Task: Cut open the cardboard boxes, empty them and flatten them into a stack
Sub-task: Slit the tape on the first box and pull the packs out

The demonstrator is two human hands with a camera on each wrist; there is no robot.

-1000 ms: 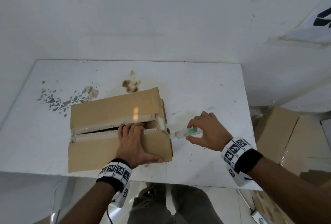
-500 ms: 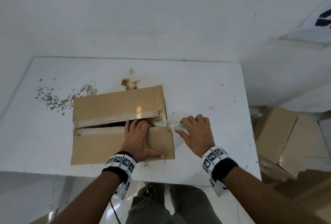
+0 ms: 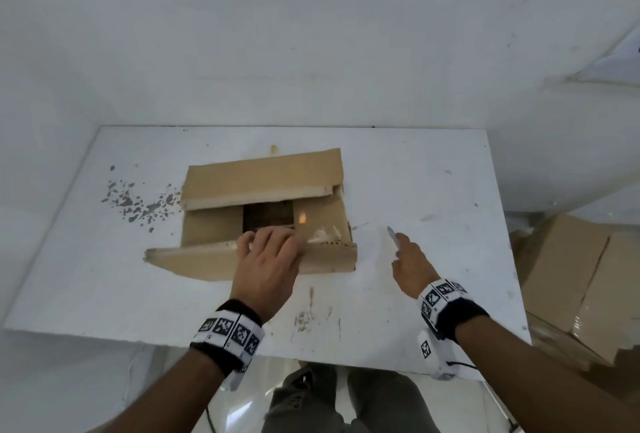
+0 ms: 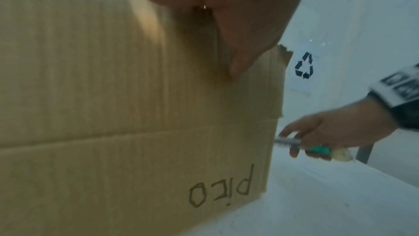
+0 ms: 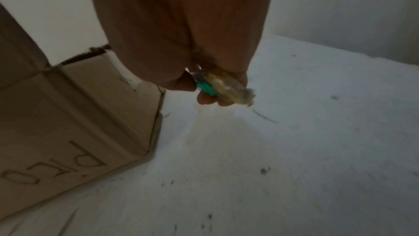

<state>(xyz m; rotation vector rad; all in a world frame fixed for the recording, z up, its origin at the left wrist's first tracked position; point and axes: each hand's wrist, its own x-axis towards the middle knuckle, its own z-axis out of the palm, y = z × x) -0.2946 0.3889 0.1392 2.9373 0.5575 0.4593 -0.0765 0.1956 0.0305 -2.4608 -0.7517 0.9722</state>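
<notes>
A brown cardboard box stands on the white table, its top seam cut. My left hand grips the near top flap and holds it swung out toward me; the far flap is raised too. Inside, a dark gap shows between the inner flaps. To the right of the box my right hand holds a box cutter with a green slider and clear handle, blade pointing away from me. Handwriting is on the box's near side.
More cardboard boxes lie on the floor to the right of the table. Dark specks mark the table left of the box. A white wall rises behind the table. My legs are below the near edge.
My left hand has pulled the near flap open toward me, exposing the inside of the box. My right hand, with the cutter, has moved away from the box's right end.
</notes>
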